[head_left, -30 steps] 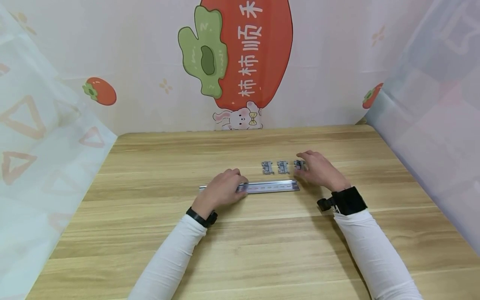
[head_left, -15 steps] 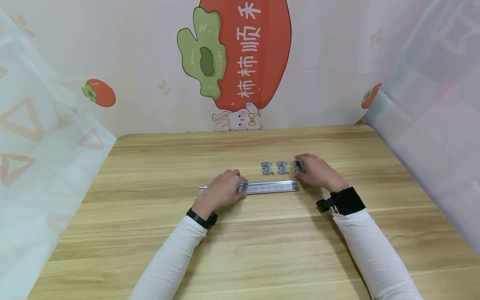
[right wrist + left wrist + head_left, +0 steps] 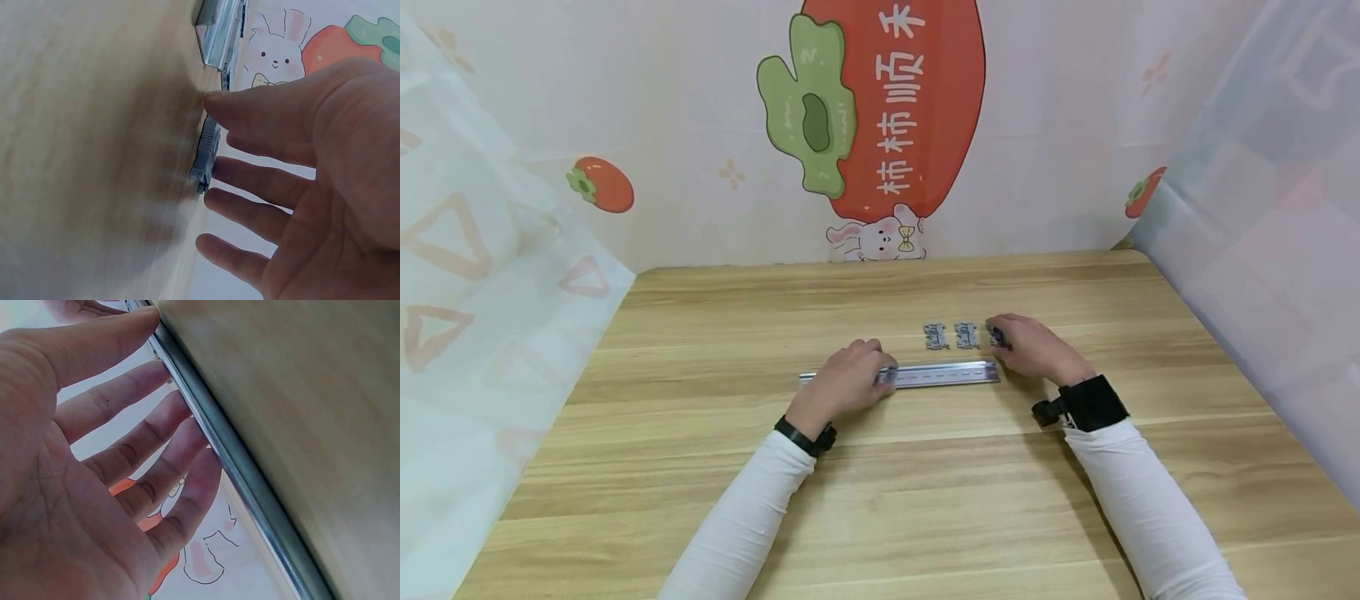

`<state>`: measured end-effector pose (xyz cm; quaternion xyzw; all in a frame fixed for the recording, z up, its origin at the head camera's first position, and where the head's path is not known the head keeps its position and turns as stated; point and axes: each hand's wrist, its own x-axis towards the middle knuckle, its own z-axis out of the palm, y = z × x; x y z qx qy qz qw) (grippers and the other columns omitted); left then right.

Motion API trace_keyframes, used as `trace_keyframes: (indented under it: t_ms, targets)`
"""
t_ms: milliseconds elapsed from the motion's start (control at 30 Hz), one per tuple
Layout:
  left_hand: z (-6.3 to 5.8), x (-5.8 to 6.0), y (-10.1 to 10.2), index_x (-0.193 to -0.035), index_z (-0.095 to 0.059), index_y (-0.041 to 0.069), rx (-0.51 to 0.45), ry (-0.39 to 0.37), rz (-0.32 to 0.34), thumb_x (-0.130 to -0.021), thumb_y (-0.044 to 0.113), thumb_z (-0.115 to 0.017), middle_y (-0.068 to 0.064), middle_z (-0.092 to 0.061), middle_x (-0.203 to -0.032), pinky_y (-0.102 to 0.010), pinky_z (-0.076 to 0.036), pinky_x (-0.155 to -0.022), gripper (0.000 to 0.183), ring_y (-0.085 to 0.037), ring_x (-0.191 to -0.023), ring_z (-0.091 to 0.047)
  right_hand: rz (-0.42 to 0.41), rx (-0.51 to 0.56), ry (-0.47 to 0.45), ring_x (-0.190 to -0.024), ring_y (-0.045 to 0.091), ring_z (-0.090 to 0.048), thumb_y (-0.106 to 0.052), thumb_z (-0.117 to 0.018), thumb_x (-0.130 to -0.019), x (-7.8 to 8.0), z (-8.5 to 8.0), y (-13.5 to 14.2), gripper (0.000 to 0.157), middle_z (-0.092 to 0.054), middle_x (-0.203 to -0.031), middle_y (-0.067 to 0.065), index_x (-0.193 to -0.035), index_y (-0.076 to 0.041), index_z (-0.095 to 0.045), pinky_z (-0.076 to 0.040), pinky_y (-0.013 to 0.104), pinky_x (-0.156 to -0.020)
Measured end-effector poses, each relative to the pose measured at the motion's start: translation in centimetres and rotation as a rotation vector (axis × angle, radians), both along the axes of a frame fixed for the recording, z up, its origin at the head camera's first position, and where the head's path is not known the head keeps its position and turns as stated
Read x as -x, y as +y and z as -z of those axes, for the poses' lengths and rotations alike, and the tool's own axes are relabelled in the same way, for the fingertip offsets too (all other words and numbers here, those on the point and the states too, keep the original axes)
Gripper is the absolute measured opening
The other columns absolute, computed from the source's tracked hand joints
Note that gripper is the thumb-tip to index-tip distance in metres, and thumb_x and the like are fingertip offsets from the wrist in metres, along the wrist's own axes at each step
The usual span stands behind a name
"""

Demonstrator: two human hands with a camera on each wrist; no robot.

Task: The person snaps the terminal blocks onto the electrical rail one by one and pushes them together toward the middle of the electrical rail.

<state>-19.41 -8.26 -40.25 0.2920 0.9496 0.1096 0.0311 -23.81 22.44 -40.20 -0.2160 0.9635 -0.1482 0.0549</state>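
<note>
A slotted metal DIN rail lies lengthwise across the table. My left hand holds its left part, the thumb on the near edge and the fingertips along the far edge in the left wrist view. Beyond the rail's right end, my right hand has its thumb and fingers around the rightmost grey DIN rail terminal block, which lies low at the tabletop and is partly hidden by the fingers. Two similar terminal blocks, a left one and a middle one, lie flat beside it.
The wooden table extends around the parts. A printed cloth hangs behind it, with more cloth at both sides. The rail's right end sits close to my right thumb.
My right hand has come slightly nearer and its fingers have drawn in around the rightmost terminal block. The left hand and the rail stay where they were.
</note>
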Motion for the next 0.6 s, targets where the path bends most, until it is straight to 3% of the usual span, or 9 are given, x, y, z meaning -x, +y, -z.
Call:
trace_keyframes:
  t_ms: [600]
  targets:
    - [-0.16,-0.19,0.13,-0.114,-0.065,0.018,-0.015,-0.017,-0.008,-0.085,0.033,-0.064,0.001,-0.054,-0.099,-0.029,-0.037,-0.07,0.032,-0.015,-0.084,-0.044,0.022,-0.032,0.037,-0.117,0.034,-0.046,-0.012,-0.059,-0.087,-0.17,-0.09,-0.06,0.046,-0.049,-0.127,0.019,-0.13,-0.001,-0.047,-0.035,0.046,-0.094]
